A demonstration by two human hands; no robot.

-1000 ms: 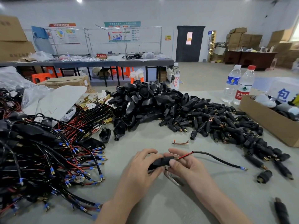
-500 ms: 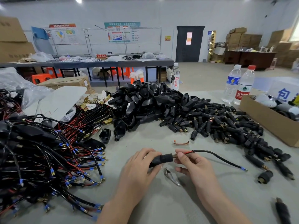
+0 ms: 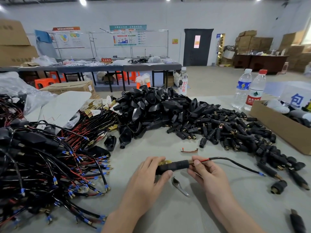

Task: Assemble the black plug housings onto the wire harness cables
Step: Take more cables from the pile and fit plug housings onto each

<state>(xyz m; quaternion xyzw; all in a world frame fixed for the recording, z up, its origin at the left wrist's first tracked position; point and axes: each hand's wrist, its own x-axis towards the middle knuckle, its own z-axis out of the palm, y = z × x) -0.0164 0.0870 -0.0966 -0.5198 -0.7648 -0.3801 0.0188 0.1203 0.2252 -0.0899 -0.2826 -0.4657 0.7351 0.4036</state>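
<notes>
While your L hand (image 3: 148, 179) grips the black plug housing (image 3: 173, 166) just above the table (image 3: 185, 216), R hand (image 3: 210, 175) pinches the cable (image 3: 235, 163) at the housing's R mouth. Hold both coaxial, push straight, don't kink red/blk leads. Seating depth: can't tell.

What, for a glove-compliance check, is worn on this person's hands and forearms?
Nothing visible. The left hand and right hand are bare, with no gloves, finger cots or rings, and the nails are short and unpainted. The left forearm and right forearm show no sleeve, watch or wristband up to the frame edge.
</notes>
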